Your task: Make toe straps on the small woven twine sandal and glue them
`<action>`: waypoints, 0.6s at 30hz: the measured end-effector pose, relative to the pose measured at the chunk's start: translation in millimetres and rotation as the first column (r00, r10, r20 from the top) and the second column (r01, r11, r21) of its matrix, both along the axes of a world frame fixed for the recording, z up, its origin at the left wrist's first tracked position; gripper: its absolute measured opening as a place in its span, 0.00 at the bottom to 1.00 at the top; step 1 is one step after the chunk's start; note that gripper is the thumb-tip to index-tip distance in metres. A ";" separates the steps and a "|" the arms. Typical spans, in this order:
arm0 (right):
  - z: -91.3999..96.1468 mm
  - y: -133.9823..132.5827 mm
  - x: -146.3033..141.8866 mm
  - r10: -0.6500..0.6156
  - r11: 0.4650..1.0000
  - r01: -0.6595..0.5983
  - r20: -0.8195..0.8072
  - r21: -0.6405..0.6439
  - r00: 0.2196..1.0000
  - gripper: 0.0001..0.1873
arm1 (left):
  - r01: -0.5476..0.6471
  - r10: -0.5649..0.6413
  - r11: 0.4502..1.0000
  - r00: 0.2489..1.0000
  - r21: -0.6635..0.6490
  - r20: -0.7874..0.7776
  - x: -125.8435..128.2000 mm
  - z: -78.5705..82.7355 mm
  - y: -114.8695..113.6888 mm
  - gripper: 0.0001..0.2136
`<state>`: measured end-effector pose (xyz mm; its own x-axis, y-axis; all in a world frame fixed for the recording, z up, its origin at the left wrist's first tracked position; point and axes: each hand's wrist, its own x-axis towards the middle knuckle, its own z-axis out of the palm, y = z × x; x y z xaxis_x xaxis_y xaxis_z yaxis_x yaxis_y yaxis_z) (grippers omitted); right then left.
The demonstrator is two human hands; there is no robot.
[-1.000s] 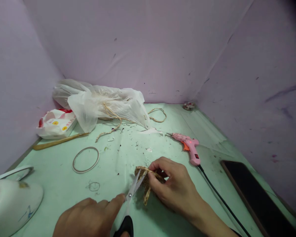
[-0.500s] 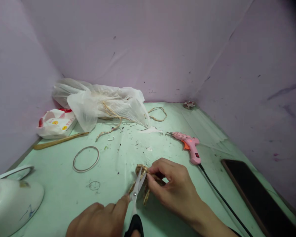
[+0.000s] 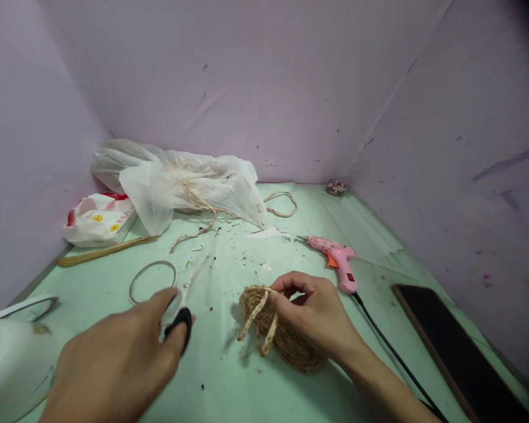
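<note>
Pinching, with fingertips of the right hand (image 3: 320, 320) closed, the rim of the jute coil (image 3: 291, 348) resting near-centre on the bench (image 3: 229, 390); clasping, with left hand (image 3: 114, 364) curled tight, the scissors (image 3: 179, 322) just left; judging coil light, soft, fray-prone, best gripped by its wound body, not loose tails.

The left hand (image 3: 114, 364) enters from the lower left edge with its back turned up, wrist out of frame, thumb stretched forward and fingers curled under around the black handle of the scissors (image 3: 180, 326). The right hand (image 3: 317, 317) comes in from the lower right on a bare forearm that runs diagonally to the bottom edge, knuckles raised and palm facing left. Its thumb and bent fingers close on the top edge of the jute rope coil (image 3: 291, 346).
</note>
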<state>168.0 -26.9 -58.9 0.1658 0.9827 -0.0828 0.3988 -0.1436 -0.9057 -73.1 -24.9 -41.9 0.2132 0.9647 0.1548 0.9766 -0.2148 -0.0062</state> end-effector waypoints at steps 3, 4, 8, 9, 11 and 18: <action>-4.0 4.7 0.6 -0.049 0.996 0.023 -0.290 -0.090 0.956 0.06 | -0.071 0.051 0.986 0.990 -0.153 -0.134 -0.8 -2.1 28.2 0.19; -7.2 6.0 -0.8 -0.076 0.991 0.027 -0.392 -0.130 0.917 0.08 | -0.086 0.061 0.977 0.989 -0.195 -0.131 0.0 -4.1 34.3 0.20; -20.7 7.7 -12.0 -0.245 0.942 0.014 -0.659 -0.334 0.711 0.15 | -0.104 0.066 0.956 0.987 -0.275 -0.146 -4.3 -16.9 45.7 0.19; -22.6 7.4 -14.7 -0.271 0.934 0.014 -0.682 -0.357 0.679 0.17 | -0.095 0.054 0.957 0.987 -0.274 -0.155 -8.8 -20.6 47.8 0.20; -24.0 6.3 -18.2 -0.295 0.926 0.014 -0.697 -0.378 0.653 0.22 | -0.041 0.011 0.953 0.995 -0.300 -0.099 -21.3 -27.2 53.5 0.23; -24.6 4.9 -16.6 -0.229 0.937 -0.073 -0.755 -0.343 0.615 0.18 | -0.114 0.171 0.979 0.910 -0.168 0.378 -22.0 -14.9 55.1 0.22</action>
<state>151.4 -22.0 -83.5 -0.0346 0.8604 -0.5085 -0.4559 -0.4664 -0.7581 -95.2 30.3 -56.8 0.0220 0.9980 0.0596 0.9157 -0.0440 0.3995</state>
